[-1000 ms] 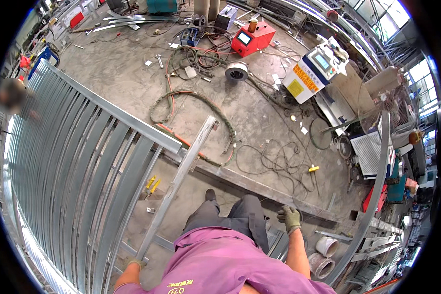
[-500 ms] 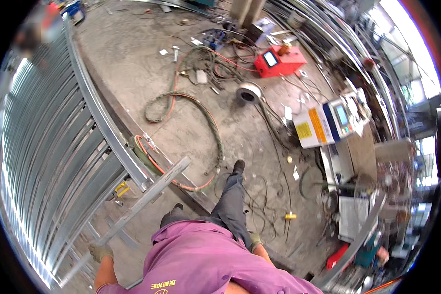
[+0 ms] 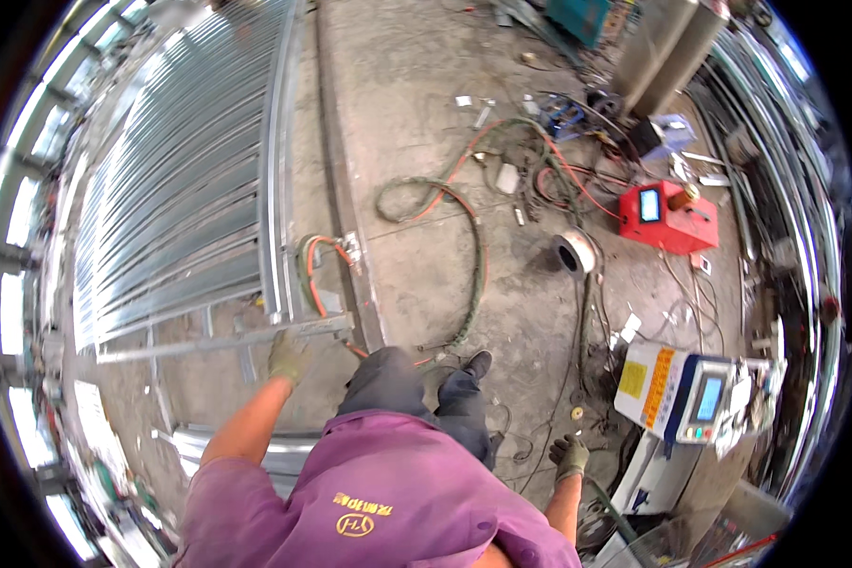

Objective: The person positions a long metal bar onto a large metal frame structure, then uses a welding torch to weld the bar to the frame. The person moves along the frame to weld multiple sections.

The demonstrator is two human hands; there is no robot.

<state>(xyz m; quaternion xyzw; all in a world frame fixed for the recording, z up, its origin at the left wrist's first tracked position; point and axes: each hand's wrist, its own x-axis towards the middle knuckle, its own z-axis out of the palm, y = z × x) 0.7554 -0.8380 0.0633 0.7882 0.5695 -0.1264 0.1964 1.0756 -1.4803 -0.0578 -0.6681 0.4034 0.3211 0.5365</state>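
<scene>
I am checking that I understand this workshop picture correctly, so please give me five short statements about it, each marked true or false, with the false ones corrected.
1. The left hand, in a glove, is at the long metal bar. True.
2. The right hand is bare. False: the right hand also wears a glove.
3. The red box with a screen stands to the left of the spool. False: the red box stands to the right of the spool.
4. A curving hose lies on the floor. True.
5. The person's shirt is purple. True.
</scene>
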